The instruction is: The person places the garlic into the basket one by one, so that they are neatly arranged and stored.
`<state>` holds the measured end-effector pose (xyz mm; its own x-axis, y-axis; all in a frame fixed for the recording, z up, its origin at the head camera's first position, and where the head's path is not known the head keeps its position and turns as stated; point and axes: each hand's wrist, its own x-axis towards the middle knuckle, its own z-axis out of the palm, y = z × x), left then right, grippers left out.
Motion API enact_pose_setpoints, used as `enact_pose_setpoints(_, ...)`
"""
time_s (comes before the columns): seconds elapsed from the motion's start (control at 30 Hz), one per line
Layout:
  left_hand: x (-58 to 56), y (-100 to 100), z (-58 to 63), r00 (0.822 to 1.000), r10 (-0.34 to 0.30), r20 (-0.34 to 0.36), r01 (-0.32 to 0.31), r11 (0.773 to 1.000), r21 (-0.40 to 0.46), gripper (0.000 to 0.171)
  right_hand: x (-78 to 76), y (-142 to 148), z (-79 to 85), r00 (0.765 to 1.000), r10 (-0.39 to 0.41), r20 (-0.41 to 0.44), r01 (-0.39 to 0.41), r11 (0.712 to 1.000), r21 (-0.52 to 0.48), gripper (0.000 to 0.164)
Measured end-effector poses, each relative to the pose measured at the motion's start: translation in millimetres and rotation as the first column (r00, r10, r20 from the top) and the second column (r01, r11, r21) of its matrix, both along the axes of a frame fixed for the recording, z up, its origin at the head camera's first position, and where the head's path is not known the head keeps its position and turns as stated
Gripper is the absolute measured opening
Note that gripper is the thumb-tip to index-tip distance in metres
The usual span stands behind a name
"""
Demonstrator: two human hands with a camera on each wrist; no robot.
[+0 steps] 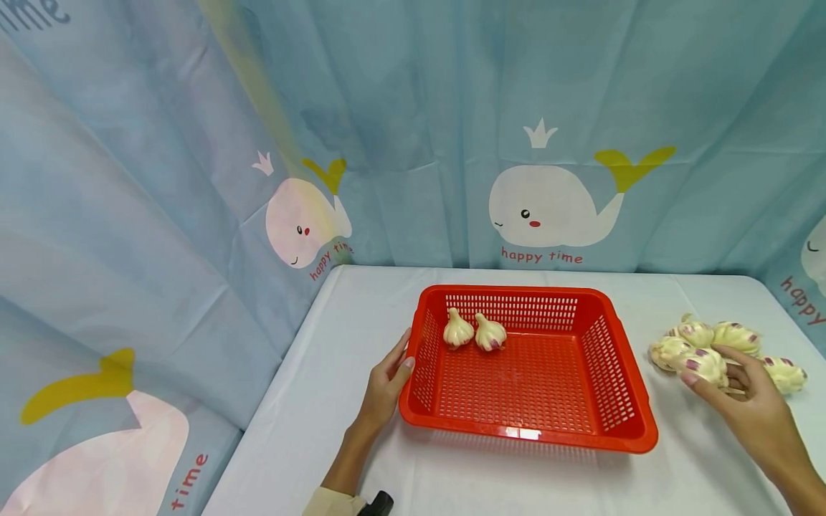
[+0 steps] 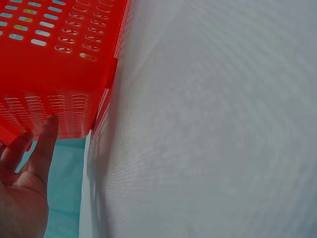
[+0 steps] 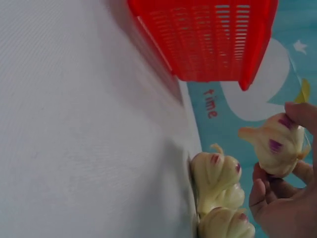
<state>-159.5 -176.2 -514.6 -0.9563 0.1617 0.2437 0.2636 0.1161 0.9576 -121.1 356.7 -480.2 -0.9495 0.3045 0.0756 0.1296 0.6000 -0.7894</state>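
In the head view my left hand (image 1: 383, 390) is at the left side of a red plastic basket (image 1: 516, 430), its thumb and fingertips against the rim. The left wrist view shows extended fingers (image 2: 45, 144) touching the perforated outer wall. My right hand (image 1: 751, 394) holds a garlic bulb (image 1: 705, 367) between thumb and fingers. Purple patches mark this bulb's pale skin, and its stem points toward the basket side in the right wrist view. Beside and behind it lie several more garlic bulbs (image 1: 736, 337). Two garlic bulbs (image 1: 457, 330) sit inside the basket, in its back left corner.
A white-covered table (image 1: 323, 358) bears everything, with the basket near its middle and the garlic pile to the right. A blue curtain (image 1: 413, 129) printed with whales hangs along the back and left edges.
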Motion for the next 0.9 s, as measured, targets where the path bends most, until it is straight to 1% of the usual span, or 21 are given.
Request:
enact_pose_setpoints(0.1,0.3,0.4,0.9,1.000,0.007,0.005,-0.006,1.000,0.000,0.056,0.2,-1.1,0.9,1.000,-0.003,-0.002,0.003,1.000,-0.012,0.090)
enact_pose_setpoints(0.17,0.5,0.7,1.5,1.000,0.012,0.010,-0.012,1.000,-0.004,0.055,0.2,-2.3,1.8,1.000,-0.010,-0.008,0.010,0.999,-0.043,0.091)
enact_pose_setpoints(0.2,0.6,0.8,1.8,1.000,0.013,0.010,-0.013,1.000,-0.005,0.055,0.4,-2.7,2.3,1.000,-0.007,-0.022,0.005,0.998,-0.062,0.091)
enact_pose_setpoints(0.27,0.9,0.9,2.3,1.000,0.015,0.011,-0.015,1.000,-0.008,0.055,1.3,-4.3,2.6,0.999,-0.002,-0.042,0.000,0.998,-0.067,0.091)
enact_pose_setpoints(0.33,1.2,1.1,2.8,1.000,0.014,0.012,-0.014,1.000,-0.006,0.055,2.0,-5.0,3.4,0.997,0.013,-0.071,-0.018,0.998,-0.066,0.087)
enact_pose_setpoints(0.43,1.4,1.4,3.2,1.000,0.014,0.017,-0.014,1.000,-0.002,0.055,3.0,-6.5,3.2,0.995,0.035,-0.091,-0.041,0.997,-0.065,0.074)
enact_pose_setpoints(0.5,1.5,1.7,3.1,1.000,0.013,0.019,-0.013,1.000,0.001,0.054,3.8,-7.7,1.5,0.994,0.043,-0.098,-0.053,0.993,-0.101,0.064)
enact_pose_setpoints(0.53,1.5,1.8,2.9,1.000,0.013,0.020,-0.013,1.000,0.002,0.054,3.9,-8.1,0.5,0.994,0.045,-0.100,-0.057,0.991,-0.118,0.062)
enact_pose_setpoints(0.57,1.6,1.9,2.8,1.000,0.013,0.021,-0.013,1.000,0.003,0.054,3.8,-8.1,-0.7,0.993,0.052,-0.107,-0.066,0.988,-0.137,0.061)
enact_pose_setpoints(0.63,1.5,2.0,2.4,1.000,0.013,0.020,-0.013,1.000,0.005,0.054,4.0,-8.4,-2.7,0.992,0.068,-0.110,-0.085,0.985,-0.150,0.066)
enact_pose_setpoints(0.8,1.8,1.8,2.6,1.000,0.014,0.015,-0.014,1.000,0.005,0.055,2.9,-7.6,2.0,0.990,0.107,-0.091,-0.117,0.987,-0.108,0.072)
enact_pose_setpoints(0.9,1.4,1.8,2.9,1.000,0.016,0.013,-0.016,1.000,0.000,0.055,1.9,-7.5,4.4,0.990,0.110,-0.085,-0.120,0.985,-0.124,0.067)
